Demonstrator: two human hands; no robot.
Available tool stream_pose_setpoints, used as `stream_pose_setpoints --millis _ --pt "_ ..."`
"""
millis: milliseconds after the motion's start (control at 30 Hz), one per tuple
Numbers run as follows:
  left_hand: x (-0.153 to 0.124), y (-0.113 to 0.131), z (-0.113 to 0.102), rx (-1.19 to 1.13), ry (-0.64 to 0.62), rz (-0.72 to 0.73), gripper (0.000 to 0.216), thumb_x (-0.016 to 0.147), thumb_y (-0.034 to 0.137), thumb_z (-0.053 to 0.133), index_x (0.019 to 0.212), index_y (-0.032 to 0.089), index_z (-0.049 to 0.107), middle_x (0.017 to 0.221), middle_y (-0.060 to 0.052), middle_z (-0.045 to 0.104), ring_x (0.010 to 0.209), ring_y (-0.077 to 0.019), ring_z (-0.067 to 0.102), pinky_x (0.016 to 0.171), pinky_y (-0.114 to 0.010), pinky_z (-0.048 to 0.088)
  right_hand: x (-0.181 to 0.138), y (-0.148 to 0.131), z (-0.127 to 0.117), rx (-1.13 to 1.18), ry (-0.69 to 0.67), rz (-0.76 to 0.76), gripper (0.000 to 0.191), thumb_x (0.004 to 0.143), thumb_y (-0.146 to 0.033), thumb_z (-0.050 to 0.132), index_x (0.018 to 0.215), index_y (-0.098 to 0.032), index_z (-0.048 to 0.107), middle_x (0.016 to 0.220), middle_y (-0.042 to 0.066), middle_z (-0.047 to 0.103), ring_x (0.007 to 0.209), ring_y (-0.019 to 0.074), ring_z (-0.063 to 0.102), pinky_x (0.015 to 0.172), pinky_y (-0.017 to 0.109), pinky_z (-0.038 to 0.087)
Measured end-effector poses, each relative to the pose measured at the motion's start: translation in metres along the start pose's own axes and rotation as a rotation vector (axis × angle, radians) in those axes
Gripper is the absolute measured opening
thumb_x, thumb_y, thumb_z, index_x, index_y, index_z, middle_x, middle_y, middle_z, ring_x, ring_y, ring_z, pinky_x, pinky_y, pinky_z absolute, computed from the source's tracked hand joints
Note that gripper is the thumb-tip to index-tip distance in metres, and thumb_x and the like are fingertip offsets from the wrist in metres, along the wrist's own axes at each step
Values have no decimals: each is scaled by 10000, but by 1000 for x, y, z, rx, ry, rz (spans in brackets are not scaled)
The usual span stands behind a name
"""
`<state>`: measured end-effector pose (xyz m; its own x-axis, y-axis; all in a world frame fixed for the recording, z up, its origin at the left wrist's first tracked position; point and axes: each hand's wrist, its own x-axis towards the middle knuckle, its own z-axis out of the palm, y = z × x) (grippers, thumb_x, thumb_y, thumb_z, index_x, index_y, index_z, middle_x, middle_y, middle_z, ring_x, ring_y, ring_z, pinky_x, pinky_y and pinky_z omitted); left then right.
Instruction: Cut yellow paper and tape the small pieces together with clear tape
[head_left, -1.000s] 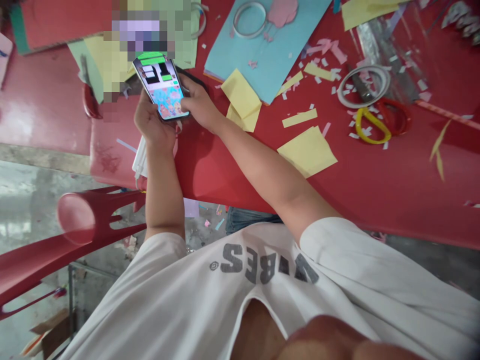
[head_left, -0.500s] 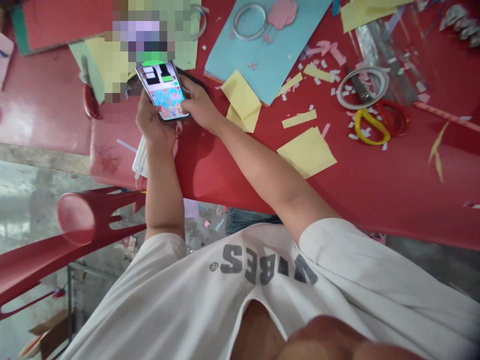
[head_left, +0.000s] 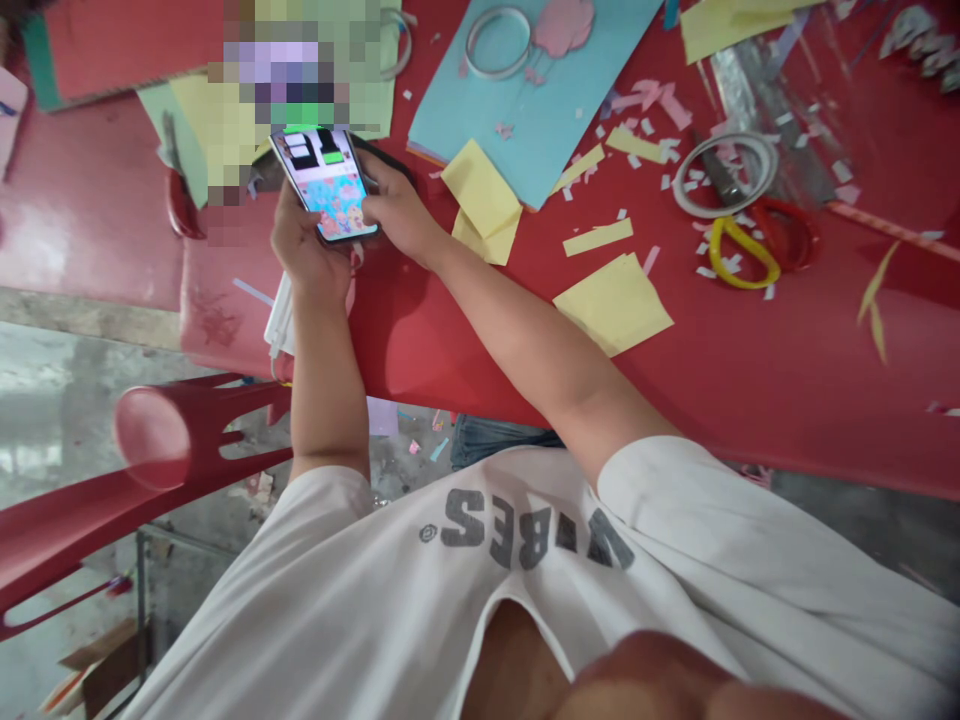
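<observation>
Surface: a red plastic table runs across the view, scuffed and marked near its left end.
Items on surface: a pale blue card sheet carrying a white paper ring and pink paper cut-outs; yellow paper scraps; a second white ring; a yellow band; a red band; a clear plastic sheet; small white and pink clippings throughout.
Room: a red plastic chair stands at the table's near left, with a grey concrete floor and a piece of brown cardboard beyond it.
Writing: the white T-shirt bears grey lettering reading "VIBES", upside down in this view. No brand is legible.
Obscured: a pixelated patch covers the area beyond the smartphone; its contents cannot be told.
Smartphone: held above the table's far left area, screen up, showing green bars and a colourful cartoon picture.
Left hand: curled closed around the phone's underside, gripping it.
Right hand: partly open, fingers against the phone's right edge; firmness of hold cannot be told.
</observation>
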<state>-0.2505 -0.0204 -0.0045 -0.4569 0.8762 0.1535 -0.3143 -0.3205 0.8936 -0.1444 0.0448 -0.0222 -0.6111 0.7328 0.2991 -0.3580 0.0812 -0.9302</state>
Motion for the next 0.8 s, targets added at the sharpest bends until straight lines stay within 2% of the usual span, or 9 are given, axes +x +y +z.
stream_pose_setpoints --millis 133,267,400,533,600,700,800 --pt "0 1 4 -10 13 -8 413 731 217 491 1140 219 552 862 -25 708 797 -186 669 800 -311 554 0 1 0 -1 44 12 497 655 -644 449 721 -213 687 682 -24 629 1068 185 603 743 418 295" --pt "-2 4 10 -11 15 13 470 714 164 460 1179 167 529 825 -19 717 736 -172 664 812 -323 570 0 2 1 -3 9 -11 531 676 -654 428 687 -179 665 626 -21 581 1086 209 594 740 421 278" --pt "-5 6 14 11 16 21 458 734 152 455 1183 147 546 845 -10 712 711 -148 650 791 -313 576 1 7 0 -29 7 -21 568 686 -710 462 665 -169 632 651 -8 607 1091 203 605 738 442 257" --pt "-8 9 17 20 33 -20 422 749 193 447 1147 170 584 843 -21 678 822 -165 688 857 -313 579 2 10 -2 -34 2 -70 812 505 -881 575 796 -128 668 669 -48 586 1111 176 577 766 428 270" --pt "-8 10 18 26 57 -35 443 731 190 436 1151 168 572 828 -27 658 887 -184 707 884 -314 579 0 8 -2 -60 4 -76 854 482 -893 561 828 -123 692 651 -43 590 1139 195 572 779 425 291" --pt "-8 12 19 35 92 -48 447 762 176 410 1186 157 547 782 -19 621 850 -173 700 854 -282 574 -3 3 -1 -99 17 -39 689 602 -797 467 762 -177 720 684 4 668 1176 219 586 783 423 333" --pt "-8 14 18 31 75 -67 512 779 151 376 1269 136 525 759 -5 604 755 -144 677 800 -255 566 -3 2 0 -1 57 -41 517 651 -627 449 763 -211 735 920 12 748 1086 183 631 781 403 370"
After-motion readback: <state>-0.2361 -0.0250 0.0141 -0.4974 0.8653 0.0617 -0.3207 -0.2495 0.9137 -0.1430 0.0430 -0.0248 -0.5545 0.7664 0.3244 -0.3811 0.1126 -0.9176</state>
